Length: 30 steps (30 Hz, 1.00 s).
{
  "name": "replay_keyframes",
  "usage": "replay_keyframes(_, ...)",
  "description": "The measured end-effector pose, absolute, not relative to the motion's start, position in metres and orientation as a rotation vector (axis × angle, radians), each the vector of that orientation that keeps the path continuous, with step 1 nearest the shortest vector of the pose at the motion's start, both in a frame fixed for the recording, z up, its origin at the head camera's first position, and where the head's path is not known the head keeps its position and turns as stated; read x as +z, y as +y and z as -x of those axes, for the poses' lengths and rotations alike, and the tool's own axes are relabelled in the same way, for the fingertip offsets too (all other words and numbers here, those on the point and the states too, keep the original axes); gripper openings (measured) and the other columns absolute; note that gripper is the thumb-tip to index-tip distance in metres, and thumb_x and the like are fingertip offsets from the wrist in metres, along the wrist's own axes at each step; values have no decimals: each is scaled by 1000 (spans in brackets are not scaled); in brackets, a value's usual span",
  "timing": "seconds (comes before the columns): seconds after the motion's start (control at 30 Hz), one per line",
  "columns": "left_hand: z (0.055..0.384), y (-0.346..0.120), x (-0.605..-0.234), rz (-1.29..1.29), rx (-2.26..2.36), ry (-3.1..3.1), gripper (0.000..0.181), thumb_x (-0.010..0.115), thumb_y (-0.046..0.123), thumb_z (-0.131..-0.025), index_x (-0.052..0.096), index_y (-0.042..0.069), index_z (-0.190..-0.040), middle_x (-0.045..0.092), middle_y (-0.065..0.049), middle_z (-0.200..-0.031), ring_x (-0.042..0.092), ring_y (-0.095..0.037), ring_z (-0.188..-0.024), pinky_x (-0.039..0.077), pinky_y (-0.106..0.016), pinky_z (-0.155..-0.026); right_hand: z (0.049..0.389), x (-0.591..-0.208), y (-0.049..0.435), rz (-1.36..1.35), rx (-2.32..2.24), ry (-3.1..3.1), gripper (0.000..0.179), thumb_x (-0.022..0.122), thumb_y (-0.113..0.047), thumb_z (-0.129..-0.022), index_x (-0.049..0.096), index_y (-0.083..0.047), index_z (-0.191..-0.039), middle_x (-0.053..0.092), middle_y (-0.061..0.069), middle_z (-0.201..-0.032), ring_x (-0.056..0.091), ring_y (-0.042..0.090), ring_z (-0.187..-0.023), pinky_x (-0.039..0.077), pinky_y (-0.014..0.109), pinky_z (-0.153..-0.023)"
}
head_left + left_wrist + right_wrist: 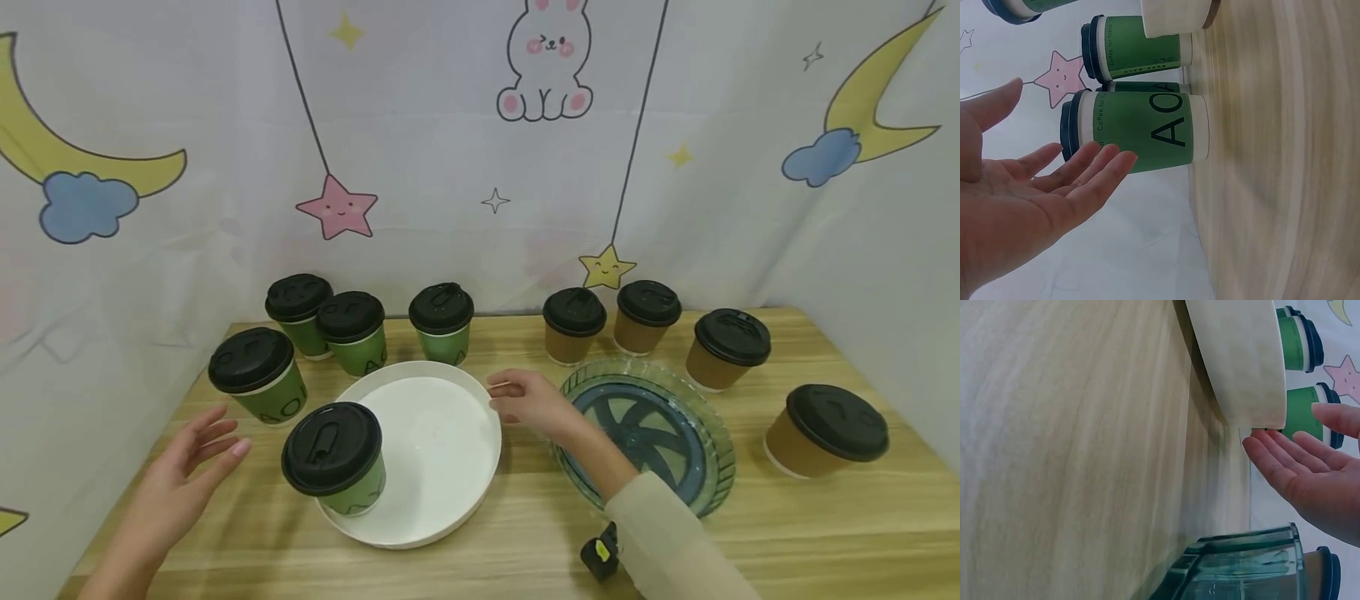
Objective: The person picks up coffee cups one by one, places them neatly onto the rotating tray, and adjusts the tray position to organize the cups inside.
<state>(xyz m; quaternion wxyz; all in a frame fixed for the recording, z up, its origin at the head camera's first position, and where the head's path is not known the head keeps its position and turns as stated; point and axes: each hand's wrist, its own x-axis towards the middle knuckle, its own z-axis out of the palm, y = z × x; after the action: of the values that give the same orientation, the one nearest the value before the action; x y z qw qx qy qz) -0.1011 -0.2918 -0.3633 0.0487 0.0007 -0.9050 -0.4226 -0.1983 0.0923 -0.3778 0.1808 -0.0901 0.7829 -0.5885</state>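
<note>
A green paper coffee cup (pixel 335 454) with a black lid stands on the left part of a round white tray (pixel 442 442). My left hand (pixel 176 479) is held left of that cup, fingers spread and holding nothing. In the left wrist view its fingertips overlap a green cup (pixel 1141 128) standing on the table beyond. My right hand (pixel 528 400) is at the tray's right rim, its fingers loosely bent and gripping nothing. The right wrist view shows its fingertips (pixel 1254 447) right beside the tray's wall (pixel 1241 369).
Several green lidded cups (pixel 352 333) stand behind and left of the tray. A clear greenish glass dish (pixel 716 467) lies under my right forearm, with several brown lidded cups (pixel 720 350) behind and right of it. A small black object (pixel 600 554) sits near the right sleeve. A printed cloth hangs behind.
</note>
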Motion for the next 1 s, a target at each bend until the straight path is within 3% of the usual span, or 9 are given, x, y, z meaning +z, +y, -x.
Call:
replay_keyframes(0.1, 101, -292, -364, 7, -1291, -2756, 63, 52, 25, -94, 21, -4, -141, 40, -26, -129, 35, 21, -94, 36, -4, -68, 198, -380, 92, 255, -1681, 2191, 38, 54, -2, -90, 47, 6, -127, 55, 23, -119, 55, 29, -107, 51, 37, -80)
replay_keyframes(0.2, 101, -291, -364, 20, -1298, -2742, 62, 52, 22, -94, 21, -5, -141, 40, -27, -128, 34, 22, -94, 35, -3, -68, 197, -380, 93, 228, -1669, 2198, 38, 55, -4, -90, 48, 4, -126, 57, 21, -116, 58, 28, -102, 51, 37, -80)
replay_keyframes(0.4, 101, -292, -363, 16, -1294, -2746, 62, 52, 22, -94, 21, -6, -140, 40, -27, -127, 35, 21, -94, 35, -3, -68, 192, -377, 96, 210, -1604, 2214, 32, 56, -5, -89, 54, 7, -118, 66, 18, -92, 65, 26, -79, 53, 37, -72)
replay_keyframes(0.57, 102, -292, -361, -1, -1296, -2779, 64, 51, 26, -95, 19, -5, -141, 39, -27, -129, 34, 20, -94, 35, -4, -68, 192, -378, 94, 180, -1534, 2233, 27, 58, -7, -88, 58, 4, -112, 65, 12, -79, 64, 22, -71, 54, 35, -66)
replay_keyframes(0.83, 102, -291, -360, 7, -1311, -2773, 62, 51, 23, -95, 20, -6, -140, 39, -29, -129, 33, 21, -93, 34, -3, -68, 200, -384, 87, 174, -1503, 2265, 25, 59, -4, -87, 59, 3, -111, 62, 11, -82, 61, 17, -69, 54, 32, -62)
replay_keyframes(1.0, 101, -291, -360, 3, -1323, -2769, 62, 51, 22, -95, 20, -6, -140, 39, -29, -129, 32, 21, -92, 34, -3, -68, 203, -388, 86, 221, -1579, 2256, 27, 56, 0, -88, 56, 7, -114, 63, 18, -98, 63, 23, -85, 53, 32, -71)
